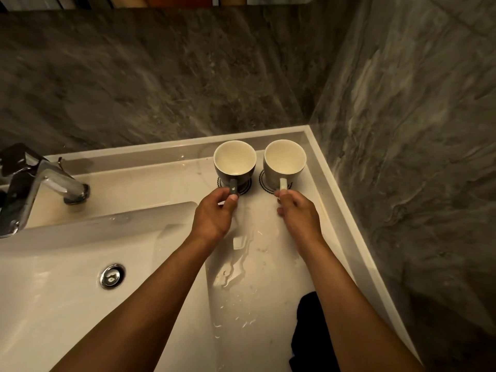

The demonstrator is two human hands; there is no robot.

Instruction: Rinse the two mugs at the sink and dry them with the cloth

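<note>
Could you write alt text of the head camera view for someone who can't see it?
A person's left hand and right hand each pinch a mug handle: a dark mug and a white mug, upright on coasters beside a white sink and chrome faucet.

White vanity counter (268,264), occupying the lower and middle frame, its raised rim running along the grey stone walls. Basin sinking into its left half, chrome drain (112,276) sitting at lower left. Chrome tap (40,183) standing at the left edge. Dark mug (234,167) and white mug (284,167) standing upright side by side near the back right corner, each resting on a scallop-edged coaster. Water pooling and streaking down the counter at centre. Black cloth (304,336) lying at the lower right.
</note>
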